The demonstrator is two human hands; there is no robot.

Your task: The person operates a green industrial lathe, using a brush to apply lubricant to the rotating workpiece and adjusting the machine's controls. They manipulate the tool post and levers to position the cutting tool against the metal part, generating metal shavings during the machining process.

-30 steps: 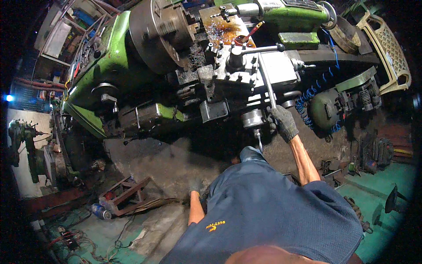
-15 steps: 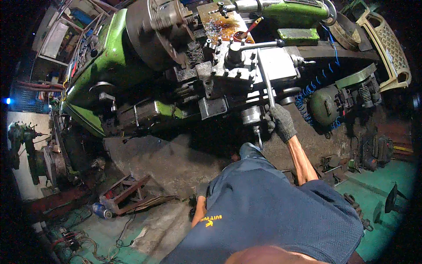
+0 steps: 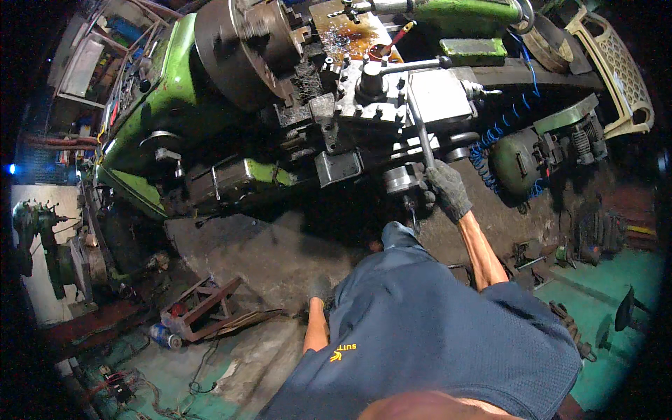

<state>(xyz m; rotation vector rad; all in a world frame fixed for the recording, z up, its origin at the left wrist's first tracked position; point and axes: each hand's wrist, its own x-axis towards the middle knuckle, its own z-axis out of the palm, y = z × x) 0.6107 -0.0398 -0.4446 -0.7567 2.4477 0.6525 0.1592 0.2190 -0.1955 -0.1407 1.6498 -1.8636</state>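
Note:
My right hand, in a dark grey glove, is closed round the lower end of a long metal bar. The bar slants up to the square tool post of a green lathe. Just left of this hand is a round metal handwheel collar with a crank handle. My left hand, also gloved, hangs low beside my left leg, away from the machine; its fingers are hidden. Left of the tool post sits the large lathe chuck. Metal shavings lie between chuck and post.
A red-handled brush rests in a small cup behind the tool post. A coiled blue hose hangs by a green motor housing at right. On the floor at left stand a rusty metal frame and a can.
The chuck's jaws were blurred earlier and look sharper now. My left hand has come into clearer view by my leg. My right hand keeps its grip on the bar.

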